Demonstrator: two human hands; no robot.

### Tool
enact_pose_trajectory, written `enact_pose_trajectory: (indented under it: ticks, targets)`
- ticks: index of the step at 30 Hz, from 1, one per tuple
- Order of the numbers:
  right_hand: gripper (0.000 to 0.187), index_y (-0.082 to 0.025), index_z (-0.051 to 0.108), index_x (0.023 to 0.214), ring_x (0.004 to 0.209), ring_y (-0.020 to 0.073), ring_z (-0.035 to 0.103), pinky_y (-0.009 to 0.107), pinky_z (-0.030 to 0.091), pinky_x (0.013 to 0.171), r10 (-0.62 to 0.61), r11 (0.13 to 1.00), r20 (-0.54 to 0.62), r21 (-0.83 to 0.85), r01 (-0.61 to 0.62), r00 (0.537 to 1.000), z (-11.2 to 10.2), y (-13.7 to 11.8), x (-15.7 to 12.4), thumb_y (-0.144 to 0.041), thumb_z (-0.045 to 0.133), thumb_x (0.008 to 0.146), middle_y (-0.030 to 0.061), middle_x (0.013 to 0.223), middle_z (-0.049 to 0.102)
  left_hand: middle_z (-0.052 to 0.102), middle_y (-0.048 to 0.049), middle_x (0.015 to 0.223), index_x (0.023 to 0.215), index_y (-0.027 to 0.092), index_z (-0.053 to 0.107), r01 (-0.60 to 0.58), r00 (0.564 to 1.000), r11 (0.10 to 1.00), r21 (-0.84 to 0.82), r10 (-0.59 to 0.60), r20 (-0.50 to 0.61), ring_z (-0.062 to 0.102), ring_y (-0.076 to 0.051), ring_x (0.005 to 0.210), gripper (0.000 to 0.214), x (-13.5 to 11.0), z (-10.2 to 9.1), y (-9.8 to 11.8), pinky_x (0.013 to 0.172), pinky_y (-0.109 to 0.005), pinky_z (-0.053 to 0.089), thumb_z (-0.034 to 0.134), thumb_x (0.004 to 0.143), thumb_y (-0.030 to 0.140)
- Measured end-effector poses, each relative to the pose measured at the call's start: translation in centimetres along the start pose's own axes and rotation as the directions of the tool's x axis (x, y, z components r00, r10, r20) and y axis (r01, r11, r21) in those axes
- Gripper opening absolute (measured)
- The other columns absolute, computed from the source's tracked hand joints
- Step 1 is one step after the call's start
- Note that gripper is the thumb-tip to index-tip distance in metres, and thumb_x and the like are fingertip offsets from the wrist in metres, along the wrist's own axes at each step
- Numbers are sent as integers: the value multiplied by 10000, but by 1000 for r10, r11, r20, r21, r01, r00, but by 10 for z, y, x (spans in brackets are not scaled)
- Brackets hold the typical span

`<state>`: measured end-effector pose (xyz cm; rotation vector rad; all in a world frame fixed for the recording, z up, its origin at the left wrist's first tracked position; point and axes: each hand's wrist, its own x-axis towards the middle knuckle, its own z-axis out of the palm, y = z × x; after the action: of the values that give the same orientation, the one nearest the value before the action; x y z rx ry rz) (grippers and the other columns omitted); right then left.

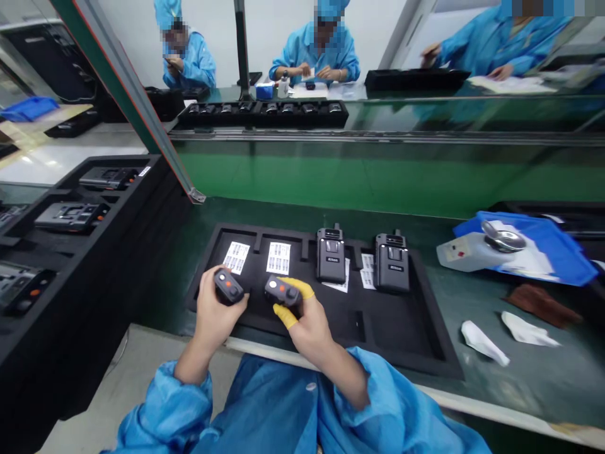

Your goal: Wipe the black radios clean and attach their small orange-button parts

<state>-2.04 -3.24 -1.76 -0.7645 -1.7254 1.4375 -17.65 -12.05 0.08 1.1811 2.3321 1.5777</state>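
In my left hand [211, 310] is a black two-way radio [229, 286], its end with an orange button turned up toward me. My right hand [309, 318], with yellow covers on thumb and a finger, grips a second two-way radio [282, 291] the same way. Both are held over the left part of a black foam tray [302, 328]. Just beyond them in the tray lie two white label sheets [278, 257] [236, 257]. To the right, two more radios [331, 255] [392, 263] lie face up, partly covering further label sheets.
At the left stands a stack of black foam trays [155, 189] holding more devices [70, 216]. On the right are a blue bin [567, 252], a white bottle with a metal top [466, 251], a brown cloth [543, 304] and white wipes [484, 342]. Co-workers in blue sit across the bench.
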Motion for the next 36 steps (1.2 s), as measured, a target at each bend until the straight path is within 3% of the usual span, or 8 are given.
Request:
enact_pose_trajectory:
  ticks: [2,5,9,12,15,20,30,36]
  targets:
    - [484,-277,543,1142,1044,201,598,378,464,940,127,958,-19,260,-118,992,-4,-6,5,-247,659,673,22,1175,633,607,-38,952,1004,191,548,219,973,960,-174,-229,-34,603,-221,907,538,7,-3,4,821,-355,491,802,533,242]
    - [505,-284,563,1124,999,204,597,362,487,859,298,757,56,595,-272,953,-14,-21,12,-274,658,628,8,1173,633,603,14,784,882,178,576,412,881,776,-477,-473,-8,586,-140,691,511,17,-10,10,632,-244,495,840,466,314]
    - [318,-228,615,917,650,153,565,285,451,552,382,442,311,766,-467,870,-27,-33,18,-286,570,608,12,848,686,560,20,643,920,134,616,536,807,457,-710,-524,272,528,-92,526,446,21,-14,13,469,-190,470,741,624,442]
    - [226,-192,594,802,503,103,462,217,323,438,351,262,439,802,-536,827,-33,-30,18,-285,532,606,-3,695,646,662,-61,761,1036,110,609,608,723,113,-786,-489,489,652,-149,685,335,16,-13,12,631,-240,567,626,759,297]
    - [230,-177,580,804,498,93,446,200,269,428,323,168,480,819,-548,816,-35,-26,18,-277,518,607,0,687,634,666,-128,1121,1205,152,551,603,757,29,-797,-336,561,652,-235,996,428,9,-15,14,780,-317,573,551,798,285]
    - [246,-180,568,843,521,104,440,208,254,436,328,152,491,816,-558,807,-35,-23,18,-273,491,628,13,703,629,462,-109,1416,1311,236,492,637,767,219,-739,-80,637,484,-351,1233,635,5,-25,26,917,-501,498,682,708,298]
    - [249,-186,573,843,524,106,453,207,285,429,376,182,461,814,-552,804,-34,-23,18,-273,490,625,9,702,626,481,-94,1330,1438,446,134,450,851,631,-632,-88,518,652,-255,936,1233,1,-5,24,757,-398,576,896,470,381]
    - [232,-184,585,844,533,109,475,213,312,434,374,210,445,814,-542,813,-33,-22,17,-252,504,637,20,723,640,352,-117,1423,1454,417,46,401,860,729,-555,-91,503,603,-265,1029,1299,-3,4,24,821,-410,541,898,476,338]
